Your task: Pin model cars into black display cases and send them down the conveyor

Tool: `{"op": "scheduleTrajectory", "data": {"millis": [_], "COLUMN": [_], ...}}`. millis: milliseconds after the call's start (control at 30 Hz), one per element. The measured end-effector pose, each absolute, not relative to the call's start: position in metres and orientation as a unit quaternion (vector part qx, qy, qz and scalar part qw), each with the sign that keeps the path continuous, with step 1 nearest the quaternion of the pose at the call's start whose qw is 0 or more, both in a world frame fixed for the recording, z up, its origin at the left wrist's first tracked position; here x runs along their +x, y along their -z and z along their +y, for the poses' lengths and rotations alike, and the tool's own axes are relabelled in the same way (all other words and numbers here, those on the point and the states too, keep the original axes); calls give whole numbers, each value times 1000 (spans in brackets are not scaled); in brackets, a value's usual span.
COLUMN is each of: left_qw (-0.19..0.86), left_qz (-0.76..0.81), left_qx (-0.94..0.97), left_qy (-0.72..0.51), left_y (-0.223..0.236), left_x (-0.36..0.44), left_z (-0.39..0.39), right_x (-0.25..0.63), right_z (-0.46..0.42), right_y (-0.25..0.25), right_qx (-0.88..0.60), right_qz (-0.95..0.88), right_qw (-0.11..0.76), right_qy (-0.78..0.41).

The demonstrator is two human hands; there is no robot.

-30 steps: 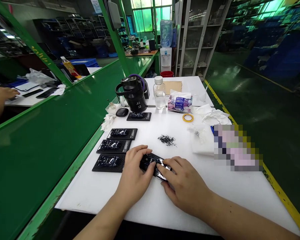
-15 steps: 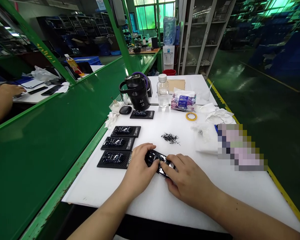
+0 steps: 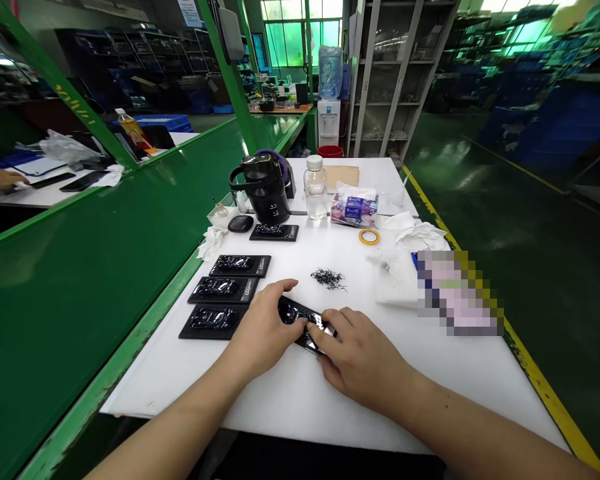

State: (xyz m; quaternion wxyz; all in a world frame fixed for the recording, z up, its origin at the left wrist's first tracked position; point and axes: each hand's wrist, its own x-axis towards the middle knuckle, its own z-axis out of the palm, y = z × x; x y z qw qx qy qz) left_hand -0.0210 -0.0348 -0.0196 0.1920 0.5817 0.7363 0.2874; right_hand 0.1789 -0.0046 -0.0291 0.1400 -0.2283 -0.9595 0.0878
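Black and glossy, the plaque (image 3: 293, 311) sits aslant between our hands, well in from the front edge of the white table (image 3: 280, 417). Our right hand (image 3: 363, 353) grasps its right end, fingertips on top and thumb at the near edge. Our left hand (image 3: 263, 330) curves about the other end, thumb on the plaque's face; whether its fingers grip, we cannot tell. Close on our left, three similar plaques (image 3: 210, 319) crowd toward the table's left edge. Beyond our hands lies a pile of black bits (image 3: 329, 279), with white tabletop between it and the plaque.
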Motion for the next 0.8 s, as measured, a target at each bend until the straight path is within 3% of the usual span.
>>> {"op": "scheduleTrajectory", "data": {"millis": [400, 800], "left_qw": [182, 203], "left_qz": [744, 749], "left_qx": [596, 555], "left_qy": [-241, -300], "left_y": [15, 31], "left_x": [-28, -22], "left_z": [-32, -34], "right_x": [180, 178], "right_z": [7, 2], "right_y": [29, 29], "right_qx": [-186, -209], "right_qz": [-974, -967], "right_qw": [122, 129], "right_qy": [-50, -73]}}
